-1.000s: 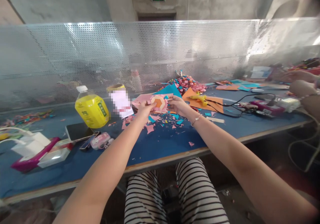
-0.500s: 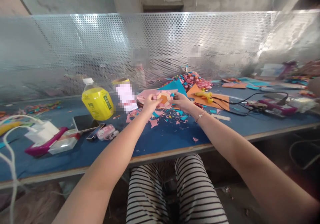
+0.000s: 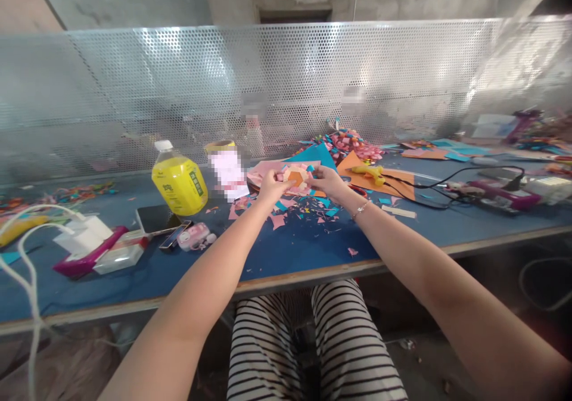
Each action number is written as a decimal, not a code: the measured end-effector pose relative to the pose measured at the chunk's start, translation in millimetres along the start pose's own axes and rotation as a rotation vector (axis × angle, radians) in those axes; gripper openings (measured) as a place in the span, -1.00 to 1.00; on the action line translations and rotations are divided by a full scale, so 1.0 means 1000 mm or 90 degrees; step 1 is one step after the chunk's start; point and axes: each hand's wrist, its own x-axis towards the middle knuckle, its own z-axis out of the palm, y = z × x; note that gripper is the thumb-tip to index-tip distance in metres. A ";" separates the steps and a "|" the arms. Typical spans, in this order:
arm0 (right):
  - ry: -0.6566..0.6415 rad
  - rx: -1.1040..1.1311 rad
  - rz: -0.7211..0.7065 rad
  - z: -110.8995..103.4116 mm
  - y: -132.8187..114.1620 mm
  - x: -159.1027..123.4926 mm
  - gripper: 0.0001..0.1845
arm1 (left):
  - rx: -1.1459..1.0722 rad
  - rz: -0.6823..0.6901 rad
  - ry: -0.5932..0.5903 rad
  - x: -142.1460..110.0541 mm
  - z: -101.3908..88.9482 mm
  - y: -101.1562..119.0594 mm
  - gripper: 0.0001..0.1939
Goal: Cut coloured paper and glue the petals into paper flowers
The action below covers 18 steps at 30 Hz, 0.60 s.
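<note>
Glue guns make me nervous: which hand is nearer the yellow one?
Right. The right hand is just left of the yellow glue gun; the left hand is farther left.

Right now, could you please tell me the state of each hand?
Left hand: closed, holding the pink-and-orange paper piece.
Right hand: at the piece's right edge; whether it grips cannot be told.

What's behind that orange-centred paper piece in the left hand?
Beyond the paper piece, pink paper and a blue sheet show. The piece and the left hand cover part of the pink paper, so whatever lies directly behind them cannot be seen.
</note>
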 end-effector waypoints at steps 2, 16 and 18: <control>0.000 0.005 0.009 0.000 0.001 0.001 -0.70 | 0.030 -0.001 -0.013 -0.001 -0.002 0.003 -0.61; -0.055 0.034 -0.017 0.001 0.002 -0.001 -0.65 | 0.053 0.100 0.023 -0.003 -0.003 0.012 -0.76; -0.073 0.019 -0.049 0.001 0.001 -0.002 -0.65 | 0.038 0.085 0.022 -0.003 -0.004 0.012 -0.78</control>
